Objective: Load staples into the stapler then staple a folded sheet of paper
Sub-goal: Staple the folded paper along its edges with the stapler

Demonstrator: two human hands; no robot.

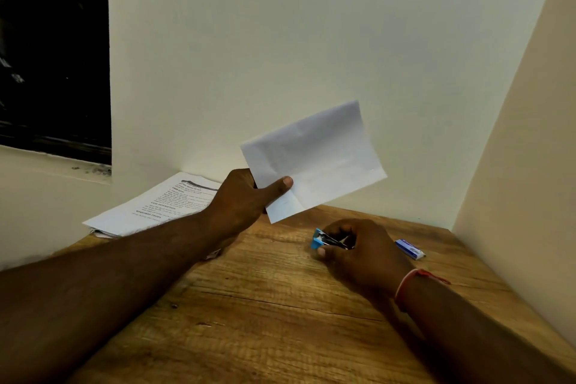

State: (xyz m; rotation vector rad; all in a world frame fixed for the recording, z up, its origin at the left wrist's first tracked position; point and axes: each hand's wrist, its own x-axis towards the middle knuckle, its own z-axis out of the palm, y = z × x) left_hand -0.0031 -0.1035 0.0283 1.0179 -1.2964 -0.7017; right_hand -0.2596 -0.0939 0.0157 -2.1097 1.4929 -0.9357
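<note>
Walls (311,40) behind and right of table (265,321)

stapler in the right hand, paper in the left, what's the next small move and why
Probably bring the stapler up to a free corner of the folded sheet. The right hand grips it low over the table, while the left hand holds the sheet raised and apart from it.

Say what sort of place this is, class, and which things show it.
Probably a small desk in a room corner: wooden tabletop, printed papers by the wall, a stapler in the right hand.
</note>
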